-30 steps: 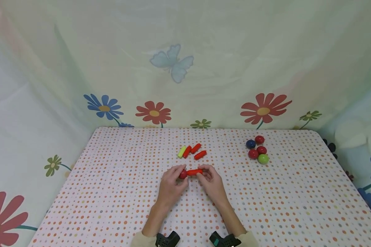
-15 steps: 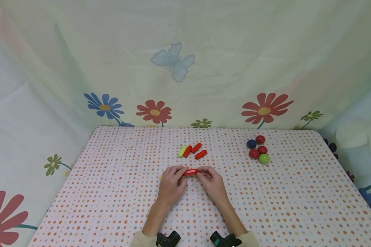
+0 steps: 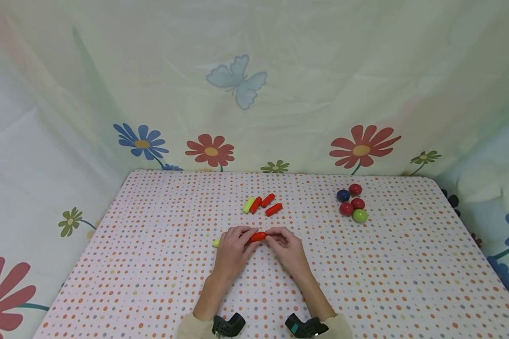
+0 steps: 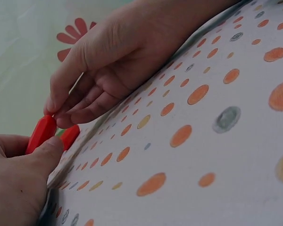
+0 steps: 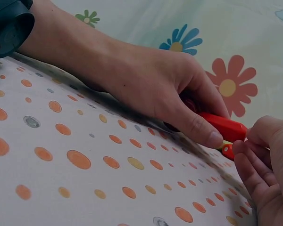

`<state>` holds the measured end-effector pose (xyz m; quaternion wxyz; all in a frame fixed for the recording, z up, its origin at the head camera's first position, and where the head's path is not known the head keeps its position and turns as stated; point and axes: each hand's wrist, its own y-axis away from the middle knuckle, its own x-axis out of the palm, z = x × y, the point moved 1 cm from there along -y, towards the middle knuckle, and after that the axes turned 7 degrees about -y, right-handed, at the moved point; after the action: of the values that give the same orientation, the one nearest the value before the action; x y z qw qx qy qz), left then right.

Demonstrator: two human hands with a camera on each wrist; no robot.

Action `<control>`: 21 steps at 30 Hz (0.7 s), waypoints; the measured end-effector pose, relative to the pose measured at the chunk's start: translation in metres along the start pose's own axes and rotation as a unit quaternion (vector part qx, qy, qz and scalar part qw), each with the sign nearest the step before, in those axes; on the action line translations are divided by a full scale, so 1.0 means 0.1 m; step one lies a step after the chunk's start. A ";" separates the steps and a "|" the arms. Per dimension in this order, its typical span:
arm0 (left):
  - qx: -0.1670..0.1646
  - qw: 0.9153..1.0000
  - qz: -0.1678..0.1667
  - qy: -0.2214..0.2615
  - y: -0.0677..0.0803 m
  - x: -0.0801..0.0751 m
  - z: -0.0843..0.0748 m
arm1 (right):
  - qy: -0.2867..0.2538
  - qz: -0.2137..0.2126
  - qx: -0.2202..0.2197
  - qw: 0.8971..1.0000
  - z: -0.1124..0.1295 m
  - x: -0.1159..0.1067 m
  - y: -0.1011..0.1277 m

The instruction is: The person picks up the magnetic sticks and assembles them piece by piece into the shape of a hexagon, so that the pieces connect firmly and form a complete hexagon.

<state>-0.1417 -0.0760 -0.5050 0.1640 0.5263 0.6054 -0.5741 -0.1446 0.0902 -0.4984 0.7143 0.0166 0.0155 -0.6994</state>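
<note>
Between the two hands is a long red faceted bead (image 3: 258, 237), low over the tabletop. My left hand (image 3: 231, 252) grips it between thumb and fingers, covering its left part. At the bead's right tip, the thumb and index finger of my right hand (image 3: 287, 248) pinch its end, as the left wrist view shows. A dark red round bead (image 5: 190, 104) shows partly inside the left hand in the right wrist view. Beyond the left hand's outer side, the end of a yellow-green bead (image 3: 216, 243) sticks out. Any string through the beads is hidden.
Behind the hands lie a yellow-green long bead (image 3: 248, 205) and several red long beads (image 3: 273, 210). At the back right sits a group of round beads: red ones (image 3: 346, 209), a dark blue one (image 3: 343, 195) and a green one (image 3: 360, 216). A dotted cloth (image 3: 152, 263) covers the table.
The red long bead has shifted left into the left hand, and the right fingers have followed. The dark red round bead is now covered in the head view; the yellow-green end has emerged at left.
</note>
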 end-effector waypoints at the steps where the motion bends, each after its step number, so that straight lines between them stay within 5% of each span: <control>1: 0.000 1.000 0.003 -0.002 0.00 0.00 0.00 | 0.001 0.000 0.001 1.000 0.00 0.00 0.00; 21: -0.008 1.000 -0.005 -0.028 0.00 -0.02 0.02 | -0.008 -0.026 0.017 0.999 0.00 0.00 -0.01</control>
<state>-0.1414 -0.0787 -0.5037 0.1822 0.5054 0.6080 -0.5846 -0.1459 0.0900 -0.4981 0.6959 0.0227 -0.0019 -0.7178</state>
